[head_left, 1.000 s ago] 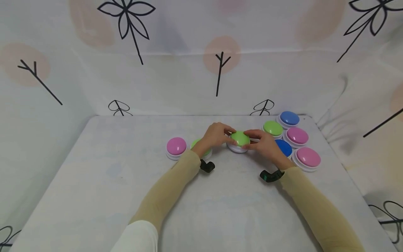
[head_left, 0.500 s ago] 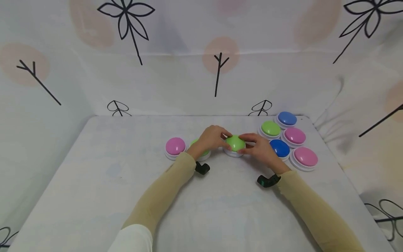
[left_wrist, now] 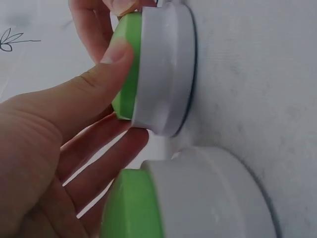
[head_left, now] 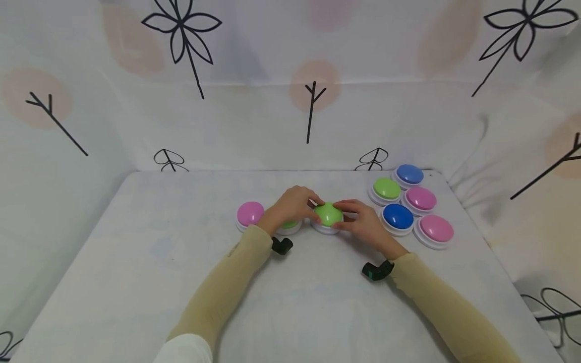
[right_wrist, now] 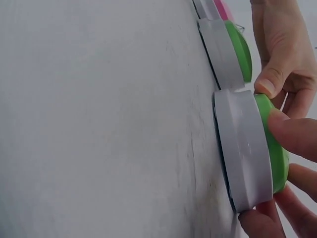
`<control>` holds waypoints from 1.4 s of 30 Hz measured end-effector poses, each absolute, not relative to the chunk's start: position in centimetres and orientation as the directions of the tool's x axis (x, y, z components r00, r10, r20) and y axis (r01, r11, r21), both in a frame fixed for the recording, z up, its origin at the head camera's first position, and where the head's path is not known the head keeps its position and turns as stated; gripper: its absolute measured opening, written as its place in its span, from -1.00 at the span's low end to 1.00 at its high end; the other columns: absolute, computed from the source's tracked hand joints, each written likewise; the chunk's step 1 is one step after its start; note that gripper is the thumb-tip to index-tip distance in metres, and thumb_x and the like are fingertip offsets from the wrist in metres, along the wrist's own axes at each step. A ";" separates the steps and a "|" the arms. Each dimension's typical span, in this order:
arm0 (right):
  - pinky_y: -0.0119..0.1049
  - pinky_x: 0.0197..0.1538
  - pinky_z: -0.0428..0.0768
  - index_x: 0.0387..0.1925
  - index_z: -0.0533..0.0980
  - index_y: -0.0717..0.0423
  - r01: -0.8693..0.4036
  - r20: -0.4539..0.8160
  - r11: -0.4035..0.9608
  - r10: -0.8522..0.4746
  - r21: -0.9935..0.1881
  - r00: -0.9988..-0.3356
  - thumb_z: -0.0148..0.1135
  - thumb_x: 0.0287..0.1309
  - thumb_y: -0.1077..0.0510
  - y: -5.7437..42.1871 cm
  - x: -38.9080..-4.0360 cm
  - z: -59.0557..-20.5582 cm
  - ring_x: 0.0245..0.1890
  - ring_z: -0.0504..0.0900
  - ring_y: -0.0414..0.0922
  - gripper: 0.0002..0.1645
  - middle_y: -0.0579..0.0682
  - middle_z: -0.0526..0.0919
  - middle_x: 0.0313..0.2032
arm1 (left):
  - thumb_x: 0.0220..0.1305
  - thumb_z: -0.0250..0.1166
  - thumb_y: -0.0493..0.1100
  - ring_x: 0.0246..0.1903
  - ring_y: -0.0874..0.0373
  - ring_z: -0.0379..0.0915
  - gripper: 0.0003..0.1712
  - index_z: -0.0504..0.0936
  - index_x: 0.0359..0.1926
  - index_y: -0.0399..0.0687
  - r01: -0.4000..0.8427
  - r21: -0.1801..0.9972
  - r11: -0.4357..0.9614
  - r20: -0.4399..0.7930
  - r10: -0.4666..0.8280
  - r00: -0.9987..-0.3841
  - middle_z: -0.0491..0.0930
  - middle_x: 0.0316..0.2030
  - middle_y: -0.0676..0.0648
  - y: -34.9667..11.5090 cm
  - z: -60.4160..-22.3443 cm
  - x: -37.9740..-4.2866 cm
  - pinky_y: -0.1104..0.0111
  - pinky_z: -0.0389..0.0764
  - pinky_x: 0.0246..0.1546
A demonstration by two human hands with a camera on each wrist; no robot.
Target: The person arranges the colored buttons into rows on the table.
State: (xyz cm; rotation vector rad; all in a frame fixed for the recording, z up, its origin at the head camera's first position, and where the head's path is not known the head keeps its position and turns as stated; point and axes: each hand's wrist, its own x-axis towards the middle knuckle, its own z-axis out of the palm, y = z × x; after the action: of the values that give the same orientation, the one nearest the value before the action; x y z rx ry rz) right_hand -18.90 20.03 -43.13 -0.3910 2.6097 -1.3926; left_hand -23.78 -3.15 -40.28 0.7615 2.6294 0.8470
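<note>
A green dome push button (head_left: 329,214) with a white round base sits on the table between both hands. My left hand (head_left: 294,205) grips its left side, thumb on the green dome in the left wrist view. From the right, my right hand (head_left: 363,222) pinches the same button, its thumb (right_wrist: 292,130) on the dome and other fingers curled round the far side. A second green button (left_wrist: 132,210) stands just left of the held one, partly hidden under my left hand in the head view. Left of that is a pink button (head_left: 250,214).
At the right back stand a dark blue button (head_left: 398,216), a green one (head_left: 387,187), a lighter blue one (head_left: 410,173) and two pink ones (head_left: 420,197), grouped closely. A white cloth with plant drawings (head_left: 254,116) hangs behind the table (head_left: 290,312).
Both hands have slid the green button left, narrowing its gap to the other green button. The dark blue button on the right now shows fully. The head view has shifted slightly.
</note>
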 end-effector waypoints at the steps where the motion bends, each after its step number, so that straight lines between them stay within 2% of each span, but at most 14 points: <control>1: -0.04 0.20 0.51 0.20 0.54 0.11 -0.157 -0.013 0.527 -0.303 -0.835 -0.953 0.51 0.08 0.12 19.8 -18.9 -43.1 0.25 0.44 0.07 -0.38 0.07 0.47 0.22 | 0.02 0.58 -0.02 0.08 0.15 0.51 -0.43 0.70 0.12 0.10 0.406 0.594 0.694 -0.094 0.562 -0.822 0.69 0.00 0.08 -3.3 -40.2 -23.7 0.25 0.40 0.21; 9: -0.05 0.18 0.54 0.18 0.57 0.14 -0.181 0.002 0.542 -0.314 -0.821 -0.950 0.53 0.05 0.13 18.5 -18.8 -43.6 0.20 0.50 0.08 -0.38 0.11 0.51 0.18 | 0.04 0.58 -0.03 0.13 0.12 0.51 -0.43 0.69 0.13 0.09 0.341 0.593 0.729 -0.172 0.529 -0.831 0.70 -0.01 0.04 -4.4 -40.4 -23.3 0.24 0.43 0.22; 23: -0.05 0.18 0.54 0.20 0.55 0.15 -0.202 -0.002 0.556 -0.344 -0.806 -0.939 0.52 0.05 0.14 17.2 -19.2 -43.3 0.22 0.48 0.08 -0.35 0.12 0.48 0.22 | 0.04 0.57 -0.03 0.14 0.12 0.48 -0.45 0.70 0.11 0.13 0.320 0.550 0.771 -0.193 0.490 -0.850 0.68 0.02 0.08 -5.3 -40.0 -23.2 0.22 0.42 0.23; 31: -0.05 0.18 0.54 0.22 0.54 0.15 -0.239 0.033 0.559 -0.352 -0.794 -0.935 0.52 0.08 0.10 17.9 -18.8 -43.4 0.23 0.47 0.09 -0.34 0.12 0.49 0.23 | 0.04 0.57 -0.01 0.12 0.12 0.50 -0.43 0.69 0.13 0.11 0.367 0.553 0.748 -0.174 0.534 -0.827 0.69 -0.01 0.06 -4.9 -39.4 -23.2 0.23 0.42 0.21; 42: -0.10 0.16 0.54 0.18 0.56 0.16 -0.220 0.053 0.468 -0.345 -0.856 -0.937 0.46 0.14 0.20 19.1 -18.6 -43.7 0.24 0.47 0.09 -0.45 0.12 0.51 0.20 | 0.13 0.53 -0.10 0.07 0.18 0.53 -0.43 0.63 0.19 0.06 0.383 0.640 0.667 -0.151 0.597 -0.788 0.59 0.13 0.09 -4.9 -39.7 -23.3 0.26 0.46 0.17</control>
State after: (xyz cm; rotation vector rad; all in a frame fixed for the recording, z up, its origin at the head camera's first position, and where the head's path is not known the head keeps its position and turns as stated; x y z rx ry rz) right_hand -18.63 19.10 -43.68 -0.4995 2.5809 -1.4747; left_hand -23.28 -4.90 -39.67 0.7740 2.5349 0.8579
